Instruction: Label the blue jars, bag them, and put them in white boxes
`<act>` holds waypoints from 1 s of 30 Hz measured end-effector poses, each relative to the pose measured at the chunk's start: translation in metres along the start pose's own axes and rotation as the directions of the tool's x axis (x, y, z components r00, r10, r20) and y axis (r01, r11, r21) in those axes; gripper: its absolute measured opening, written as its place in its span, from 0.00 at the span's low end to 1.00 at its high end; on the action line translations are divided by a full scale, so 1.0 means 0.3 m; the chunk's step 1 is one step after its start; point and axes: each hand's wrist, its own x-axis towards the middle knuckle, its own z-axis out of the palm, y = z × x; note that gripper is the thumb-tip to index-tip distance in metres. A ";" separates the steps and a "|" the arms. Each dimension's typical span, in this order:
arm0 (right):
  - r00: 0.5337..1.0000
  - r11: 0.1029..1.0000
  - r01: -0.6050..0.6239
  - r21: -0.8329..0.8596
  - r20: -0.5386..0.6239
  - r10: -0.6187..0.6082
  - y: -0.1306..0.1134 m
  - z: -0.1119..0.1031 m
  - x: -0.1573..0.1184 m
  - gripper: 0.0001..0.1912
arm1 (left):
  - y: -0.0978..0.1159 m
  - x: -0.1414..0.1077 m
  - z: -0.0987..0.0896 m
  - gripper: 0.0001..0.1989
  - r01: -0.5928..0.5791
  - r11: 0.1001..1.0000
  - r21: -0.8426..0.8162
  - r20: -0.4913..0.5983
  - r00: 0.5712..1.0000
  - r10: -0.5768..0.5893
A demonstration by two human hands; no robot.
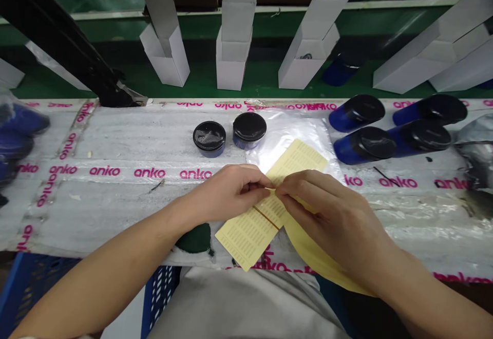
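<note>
Yellow sheets of small printed labels (250, 231) lie on the wrapped table in front of me, over a stack of clear plastic bags (275, 128). My left hand (227, 190) comes in from the left, its thumb and forefinger pinched at the sheets' middle. From the right, my right hand (327, 210) meets it there, fingertips closed on the yellow sheet, part of which hangs curved beneath that hand. Whether a single label is between the fingertips is too small to tell. Just beyond my left hand stand two short jars with black lids, one (210, 137) left of the other (249, 128).
Several blue containers with black lids (364, 145) stand at the right, and bagged blue ones (17, 133) at the far left. Open white boxes (233, 61) line the green surface (200, 67) behind. A black post (77, 41) slants down at the left. A blue crate (38, 282) is below the table.
</note>
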 end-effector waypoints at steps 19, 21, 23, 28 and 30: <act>0.862 0.591 -0.399 0.701 0.068 0.502 0.074 -0.061 0.054 0.10 | 0.008 -0.006 -0.011 0.08 0.034 0.997 0.064 -0.110 0.994 -0.027; 0.892 0.683 -0.391 0.618 0.072 0.445 0.083 -0.055 0.114 0.22 | 0.005 -0.007 -0.029 0.10 0.104 0.991 0.084 -0.206 0.975 -0.085; 0.941 0.814 -0.315 0.488 0.053 0.333 0.091 -0.032 0.186 0.35 | 0.004 -0.008 -0.049 0.13 0.199 0.973 0.118 -0.279 0.947 -0.159; 0.981 0.929 -0.185 0.320 0.115 0.155 0.109 0.041 0.323 0.50 | 0.006 -0.018 -0.093 0.16 0.345 0.921 0.182 -0.291 0.913 -0.285; 0.981 0.933 -0.180 0.311 0.121 0.149 0.112 0.056 0.336 0.48 | 0.003 -0.025 -0.101 0.17 0.363 0.917 0.168 -0.301 0.904 -0.303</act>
